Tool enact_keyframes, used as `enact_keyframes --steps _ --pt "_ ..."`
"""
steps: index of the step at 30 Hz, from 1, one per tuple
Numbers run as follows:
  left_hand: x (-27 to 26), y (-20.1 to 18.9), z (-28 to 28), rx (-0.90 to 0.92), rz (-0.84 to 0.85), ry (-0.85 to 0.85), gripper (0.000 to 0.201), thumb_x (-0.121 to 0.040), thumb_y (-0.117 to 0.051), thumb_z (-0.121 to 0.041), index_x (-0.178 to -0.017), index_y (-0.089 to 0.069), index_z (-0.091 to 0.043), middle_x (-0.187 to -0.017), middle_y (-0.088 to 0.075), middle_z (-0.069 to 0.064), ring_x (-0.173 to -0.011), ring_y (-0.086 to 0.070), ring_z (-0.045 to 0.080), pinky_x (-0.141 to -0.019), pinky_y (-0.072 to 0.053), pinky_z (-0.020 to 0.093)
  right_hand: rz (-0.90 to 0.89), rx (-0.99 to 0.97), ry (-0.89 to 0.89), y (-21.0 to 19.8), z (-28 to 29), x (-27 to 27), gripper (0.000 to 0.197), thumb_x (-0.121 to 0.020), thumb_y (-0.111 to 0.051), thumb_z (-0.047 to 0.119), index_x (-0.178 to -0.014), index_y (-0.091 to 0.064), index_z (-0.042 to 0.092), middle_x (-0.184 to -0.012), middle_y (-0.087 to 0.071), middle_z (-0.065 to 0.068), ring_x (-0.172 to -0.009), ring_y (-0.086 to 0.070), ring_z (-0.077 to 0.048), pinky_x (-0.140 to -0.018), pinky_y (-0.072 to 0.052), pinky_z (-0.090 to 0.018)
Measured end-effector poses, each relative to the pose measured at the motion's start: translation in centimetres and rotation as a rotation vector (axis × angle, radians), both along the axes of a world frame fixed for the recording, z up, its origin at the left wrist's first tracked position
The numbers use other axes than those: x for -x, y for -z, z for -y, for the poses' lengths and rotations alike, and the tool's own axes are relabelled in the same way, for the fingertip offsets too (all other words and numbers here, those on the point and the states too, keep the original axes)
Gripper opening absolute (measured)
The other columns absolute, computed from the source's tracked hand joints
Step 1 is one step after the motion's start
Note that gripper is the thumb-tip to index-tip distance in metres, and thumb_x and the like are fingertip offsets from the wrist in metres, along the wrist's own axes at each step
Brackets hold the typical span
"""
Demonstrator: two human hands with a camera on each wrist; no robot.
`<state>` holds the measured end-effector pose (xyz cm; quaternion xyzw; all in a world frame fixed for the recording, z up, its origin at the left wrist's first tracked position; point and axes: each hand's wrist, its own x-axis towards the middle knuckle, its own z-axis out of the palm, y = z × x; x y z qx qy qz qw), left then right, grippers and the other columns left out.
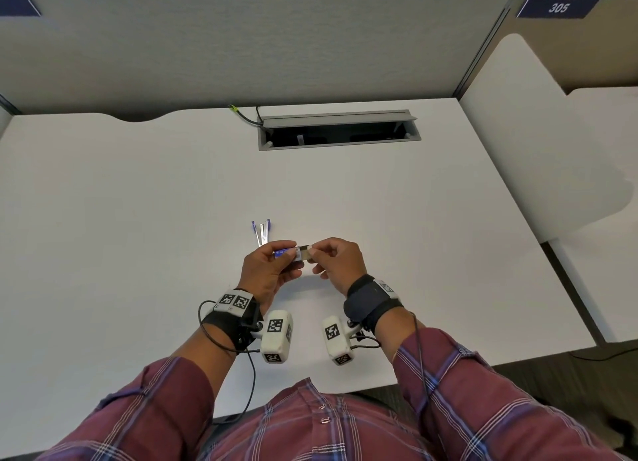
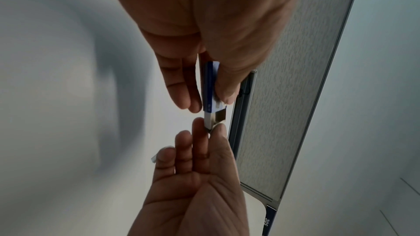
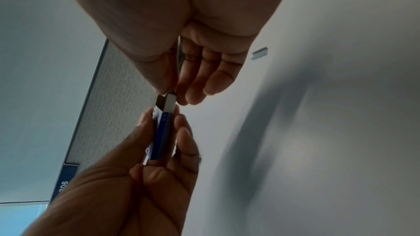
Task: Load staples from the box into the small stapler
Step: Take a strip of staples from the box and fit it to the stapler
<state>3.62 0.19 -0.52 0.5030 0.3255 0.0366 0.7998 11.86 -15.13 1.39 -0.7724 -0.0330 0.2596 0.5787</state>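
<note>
Blue and white, the staple box (image 1: pixel 285 252) was gripped in the left hand (image 1: pixel 267 270) above the white desk (image 1: pixel 138 219), while the right hand (image 1: pixel 336 262) pinched its inner tray (image 1: pixel 305 252), partly slid out. Beyond them the small stapler (image 1: pixel 261 232) lay open; a staple strip (image 3: pixel 259 53) rested nearby.

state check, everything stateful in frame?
staple box: held in the left hand, inner tray partly slid out
right hand: pinches the tray's end
stapler: open, lying on the desk
loose staple strip: on the desk, apart from both hands
cable hatch: lid up
</note>
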Motion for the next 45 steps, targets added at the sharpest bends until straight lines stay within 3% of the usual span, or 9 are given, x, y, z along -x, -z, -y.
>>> enact_keyframes --steps 5,10,15,24,29,34,37,41,45 --pt "-0.2 0.1 0.3 -0.025 -0.004 0.022 0.016 -0.098 -0.068 -0.006 -0.112 -0.075 -0.008 -0.095 -0.077 0.019 -0.073 -0.072 0.026 -0.064 -0.06 0.033 0.043 0.027 0.01 0.3 -0.6 0.1 0.005 -0.086 -0.077 0.018 -0.088 -0.072 0.016 -0.078 -0.075 -0.005 -0.057 -0.069 -0.013 -0.053 -0.052 -0.024" --pt "-0.3 0.4 0.3 0.0 0.006 0.011 0.016 -0.098 -0.068 -0.006 -0.114 -0.074 -0.005 -0.092 -0.077 0.019 -0.074 -0.072 0.026 -0.067 -0.06 0.032 0.073 0.052 0.017 0.6 -1.0 0.2 0.011 -0.086 -0.078 0.023 -0.087 -0.072 0.014 -0.08 -0.075 -0.008 -0.058 -0.069 -0.015 -0.052 -0.051 -0.022" --pt "-0.4 0.2 0.5 0.027 0.017 0.007 0.018 -0.1 -0.065 -0.007 -0.116 -0.073 -0.004 -0.092 -0.076 0.019 -0.076 -0.072 0.025 -0.069 -0.061 0.031 0.101 0.043 -0.022 0.7 -1.3 0.6 0.011 -0.092 -0.072 0.025 -0.09 -0.074 0.014 -0.081 -0.076 -0.001 -0.06 -0.068 -0.011 -0.054 -0.051 -0.019" --pt "-0.7 0.0 0.7 0.148 -0.004 0.063 0.03 -0.112 -0.041 -0.014 -0.129 -0.065 -0.007 -0.103 -0.075 0.015 -0.076 -0.068 0.025 -0.065 -0.054 0.034 -0.001 -0.003 0.032 0.8 -1.0 0.4 0.019 -0.088 -0.076 0.02 -0.103 -0.069 0.011 -0.085 -0.076 -0.011 -0.063 -0.068 -0.015 -0.055 -0.056 -0.03" --pt "-0.7 -0.2 0.1 0.094 -0.068 0.099 0.031 -0.107 -0.055 -0.03 -0.133 -0.063 -0.016 -0.121 -0.076 0.011 -0.084 -0.069 0.03 -0.065 -0.054 0.036 -0.05 -0.022 0.093 0.6 0.3 -1.3 0.023 -0.086 -0.08 0.021 -0.102 -0.071 0.007 -0.082 -0.075 -0.007 -0.056 -0.065 -0.013 -0.05 -0.051 -0.027" --pt "0.6 0.7 -1.9 -0.075 -0.177 0.029 0.022 -0.102 -0.062 -0.023 -0.118 -0.072 -0.012 -0.109 -0.078 0.012 -0.077 -0.066 0.027 -0.064 -0.051 0.033 -0.054 0.035 0.268 1.2 3.2 -4.5 0.011 -0.084 -0.081 0.017 -0.086 -0.074 0.01 -0.075 -0.07 -0.008 -0.053 -0.059 -0.018 -0.047 -0.047 -0.025" --pt "1.4 1.6 -2.9 -0.161 -0.234 -0.04 0.016 -0.1 -0.064 -0.015 -0.11 -0.074 -0.009 -0.1 -0.077 0.013 -0.072 -0.065 0.026 -0.061 -0.049 0.032 -0.004 0.17 0.333 2.7 5.1 -6.4 0.019 -0.081 -0.083 0.021 -0.089 -0.077 0.005 -0.078 -0.073 -0.01 -0.058 -0.062 -0.021 -0.056 -0.052 -0.028" --pt "2.3 2.9 -4.0 -0.217 -0.283 -0.13 0.012 -0.097 -0.064 -0.007 -0.099 -0.075 -0.012 -0.094 -0.075 0.014 -0.072 -0.062 0.027 -0.058 -0.048 0.032 0.024 0.313 0.358 4.4 6.9 -7.8 0.013 -0.076 -0.083 0.031 -0.077 -0.077 0.021 -0.078 -0.075 -0.005 -0.077 -0.071 -0.029 -0.079 -0.061 -0.04" --pt "2.8 3.6 -4.4 -0.258 -0.295 -0.147 0.012 -0.095 -0.066 -0.004 -0.101 -0.074 -0.01 -0.093 -0.073 0.018 -0.076 -0.065 0.028 -0.063 -0.055 0.035 0.047 0.405 0.343 5.0 7.7 -7.6 0.015 -0.084 -0.079 0.03 -0.09 -0.08 0.016 -0.092 -0.078 -0.005 -0.09 -0.07 -0.027 -0.077 -0.05 -0.027"
